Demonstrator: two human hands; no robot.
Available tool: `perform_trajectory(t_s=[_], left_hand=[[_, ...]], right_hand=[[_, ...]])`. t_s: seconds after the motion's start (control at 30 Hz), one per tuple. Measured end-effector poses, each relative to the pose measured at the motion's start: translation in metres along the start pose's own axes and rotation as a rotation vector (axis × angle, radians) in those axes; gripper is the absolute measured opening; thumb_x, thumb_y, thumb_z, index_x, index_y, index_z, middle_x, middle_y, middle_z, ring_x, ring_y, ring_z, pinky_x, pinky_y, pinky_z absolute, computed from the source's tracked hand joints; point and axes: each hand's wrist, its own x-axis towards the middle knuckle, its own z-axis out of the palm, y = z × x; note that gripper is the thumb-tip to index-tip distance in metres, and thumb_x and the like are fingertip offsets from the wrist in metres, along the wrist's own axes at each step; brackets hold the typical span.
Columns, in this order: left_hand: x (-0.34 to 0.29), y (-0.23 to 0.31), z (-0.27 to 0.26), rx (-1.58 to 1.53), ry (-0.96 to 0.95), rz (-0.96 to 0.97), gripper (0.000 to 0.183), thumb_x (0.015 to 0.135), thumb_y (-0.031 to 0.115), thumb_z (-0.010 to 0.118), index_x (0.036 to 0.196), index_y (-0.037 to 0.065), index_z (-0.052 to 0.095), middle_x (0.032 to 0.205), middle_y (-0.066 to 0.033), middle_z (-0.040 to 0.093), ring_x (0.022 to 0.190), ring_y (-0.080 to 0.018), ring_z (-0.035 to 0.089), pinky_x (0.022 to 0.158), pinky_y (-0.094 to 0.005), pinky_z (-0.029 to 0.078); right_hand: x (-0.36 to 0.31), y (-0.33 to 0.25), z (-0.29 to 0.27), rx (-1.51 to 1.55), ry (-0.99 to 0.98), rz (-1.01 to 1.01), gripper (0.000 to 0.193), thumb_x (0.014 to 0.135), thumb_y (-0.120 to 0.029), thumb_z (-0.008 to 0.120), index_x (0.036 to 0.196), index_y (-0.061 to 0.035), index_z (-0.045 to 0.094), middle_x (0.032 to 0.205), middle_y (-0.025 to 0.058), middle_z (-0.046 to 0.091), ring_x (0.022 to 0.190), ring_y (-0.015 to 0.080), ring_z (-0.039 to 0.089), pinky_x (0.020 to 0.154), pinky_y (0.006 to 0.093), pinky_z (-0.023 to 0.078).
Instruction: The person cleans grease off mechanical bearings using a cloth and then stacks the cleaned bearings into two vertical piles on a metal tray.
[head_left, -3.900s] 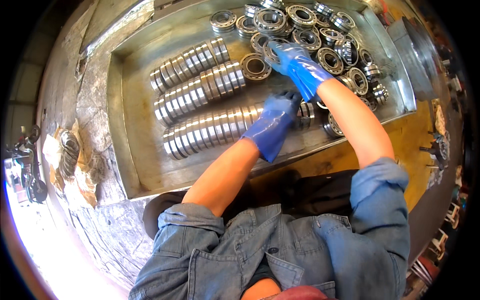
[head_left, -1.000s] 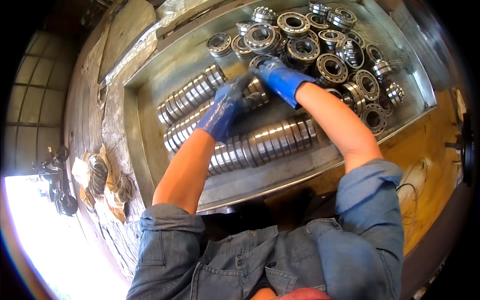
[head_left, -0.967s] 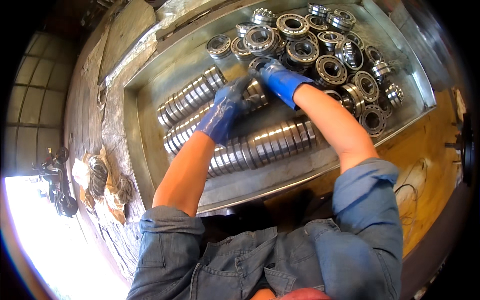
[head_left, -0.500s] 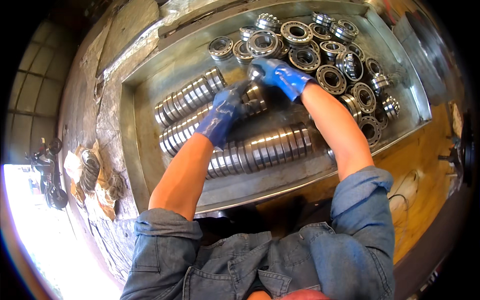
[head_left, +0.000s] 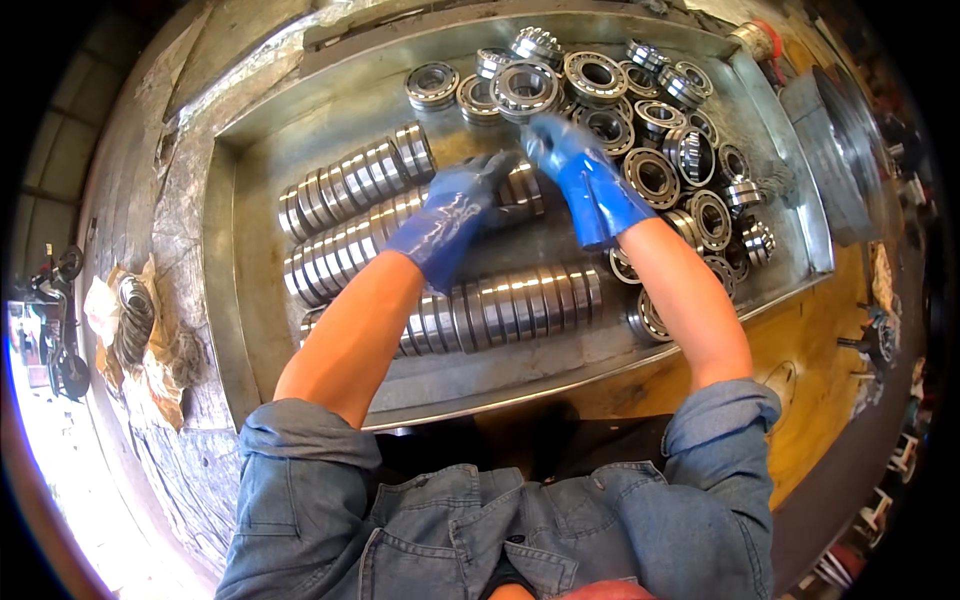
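Both my hands wear blue coated gloves. My left hand (head_left: 450,215) lies over the right end of the middle row of steel roller bearings (head_left: 340,255). Its fingers and thumb close around the end bearing (head_left: 522,190), whose shiny rim shows between them. To the right, my right hand (head_left: 580,180) hovers just in front of the loose bearings (head_left: 525,90); its fingers are smeared by motion, and whatever they may hold cannot be made out. A back row (head_left: 355,180) and a front row (head_left: 525,308) of bearings, standing on edge, flank the middle one.
A shallow metal tray (head_left: 222,280) with raised walls holds all the bearings, the loose ones piled at its back right. Left of it, crumpled brown paper (head_left: 165,370) lies beside dark rings (head_left: 135,320) on a worn surface. A large metal drum-like part (head_left: 830,150) stands beyond the right wall.
My right hand has moved slightly right, away from my left hand; the shiny round piece at its fingertips no longer shows. My left hand stays at the row's end. The whole view has shifted.
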Motion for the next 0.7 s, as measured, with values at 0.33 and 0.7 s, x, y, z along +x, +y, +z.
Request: perform_trajectory(t_s=[0.33,0.7], left_hand=[[0.001,-0.007,-0.008,-0.067,-0.109,-0.086,0.088,0.077,0.056,0.083,0.149,0.017,0.051,0.141,-0.0184,0.061,0.127,-0.0396,0.060,0.107,-0.0468,0.049],[0.006,0.008,-0.020,-0.061,-0.197,-0.236,0.103,0.076,0.061,0.083,0.160,0.022,0.037,0.150,-0.0187,0.055,0.135,-0.0392,0.055,0.112,-0.0461,0.047]], right_hand=[[0.098,0.001,0.016,-0.807,-0.025,-0.306,0.057,0.099,-0.036,0.058,0.152,-0.0198,0.048,0.113,0.0198,0.075,0.106,0.0349,0.072,0.104,0.0468,0.052],[0.028,0.041,-0.003,0.772,-0.128,0.134,0.060,0.092,-0.029,0.076,0.145,-0.0074,0.055,0.122,0.0113,0.072,0.100,0.0195,0.071,0.085,0.0321,0.057]])
